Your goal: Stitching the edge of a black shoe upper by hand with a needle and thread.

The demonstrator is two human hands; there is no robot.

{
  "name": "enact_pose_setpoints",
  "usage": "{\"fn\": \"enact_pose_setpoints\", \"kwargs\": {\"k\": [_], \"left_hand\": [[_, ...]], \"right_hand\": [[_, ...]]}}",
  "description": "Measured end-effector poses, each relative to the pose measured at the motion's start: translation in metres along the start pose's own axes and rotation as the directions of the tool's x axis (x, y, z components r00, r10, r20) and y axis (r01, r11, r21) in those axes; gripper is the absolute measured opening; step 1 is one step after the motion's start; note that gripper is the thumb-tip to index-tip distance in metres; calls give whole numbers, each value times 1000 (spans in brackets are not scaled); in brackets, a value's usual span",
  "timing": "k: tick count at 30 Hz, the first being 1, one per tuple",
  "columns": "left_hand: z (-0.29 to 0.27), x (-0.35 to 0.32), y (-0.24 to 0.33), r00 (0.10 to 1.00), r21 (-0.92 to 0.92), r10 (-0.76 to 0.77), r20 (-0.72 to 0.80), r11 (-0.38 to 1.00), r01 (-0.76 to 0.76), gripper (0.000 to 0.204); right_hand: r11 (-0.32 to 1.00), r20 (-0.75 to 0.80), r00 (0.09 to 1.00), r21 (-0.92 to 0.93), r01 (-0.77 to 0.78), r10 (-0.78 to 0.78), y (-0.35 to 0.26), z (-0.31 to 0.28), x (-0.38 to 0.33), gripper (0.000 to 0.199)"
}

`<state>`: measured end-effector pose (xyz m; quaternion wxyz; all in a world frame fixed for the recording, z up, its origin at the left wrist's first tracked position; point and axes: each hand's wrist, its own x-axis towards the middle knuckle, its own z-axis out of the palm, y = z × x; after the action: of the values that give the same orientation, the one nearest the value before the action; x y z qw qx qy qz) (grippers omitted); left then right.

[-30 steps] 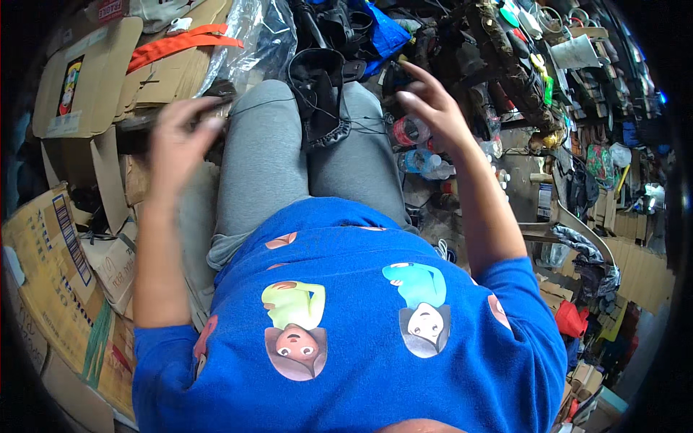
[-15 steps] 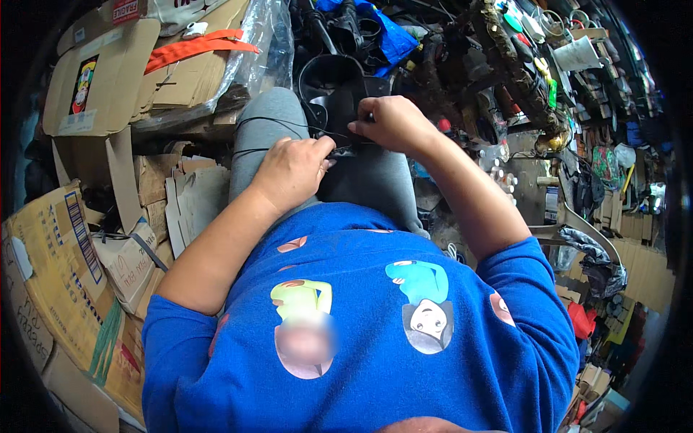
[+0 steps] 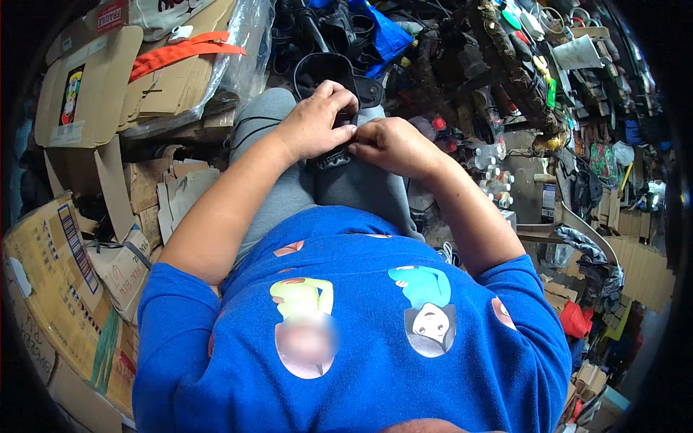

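Observation:
A black hollow item [image 3: 328,66] with a round, cup-like opening lies over my thighs; I cannot make out its exact kind. My left hand [image 3: 314,121] reaches over its near part, with fingers bent down and the thumb stretched toward my other hand. Pinched fingers of my right hand [image 3: 393,146] meet that thumb at the item's right side. What either hand grips is hidden. Below the hands shows the item's dark near end [image 3: 332,159]. A thin black cord [image 3: 253,124] loops across my left thigh.
Flattened cardboard [image 3: 180,90] with an orange strap [image 3: 184,52] is stacked at the far left, above more boxes [image 3: 65,267]. Dark gear and a blue sheet [image 3: 390,36] lie ahead. Small clear bottles [image 3: 494,180] stand right of my knee, near cluttered shelves.
My left hand has moved up and right, onto the black item and against my right hand. The right hand has dropped slightly. The item has shifted and turned a little.

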<state>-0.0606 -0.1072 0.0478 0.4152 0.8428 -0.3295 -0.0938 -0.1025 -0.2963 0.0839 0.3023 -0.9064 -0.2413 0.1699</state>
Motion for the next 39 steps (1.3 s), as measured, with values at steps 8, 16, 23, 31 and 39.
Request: {"fn": "enact_pose_setpoints", "kwargs": {"k": [8,16,23,31,39], "left_hand": [[9,1,-5,999,-69,-22,33,997,24,34],[-24,20,-18,979,-53,68,192,997,-59,26],[-33,34,-3,953,58,49,299,996,-70,17],[-32,32,-21,928,-176,79,363,984,-16,16],[-26,40,-20,915,-156,81,396,988,-20,16]], "right_hand": [[998,9,999,48,-42,42,-4,-1,-29,20],[917,-192,962,384,-109,195,-26,-27,-56,28],[995,-203,976,72,-70,83,-9,-11,-31,19],[997,-176,983,-54,-61,51,-10,-11,-23,20],[992,-117,985,25,-127,129,-8,-13,-20,22]]}}
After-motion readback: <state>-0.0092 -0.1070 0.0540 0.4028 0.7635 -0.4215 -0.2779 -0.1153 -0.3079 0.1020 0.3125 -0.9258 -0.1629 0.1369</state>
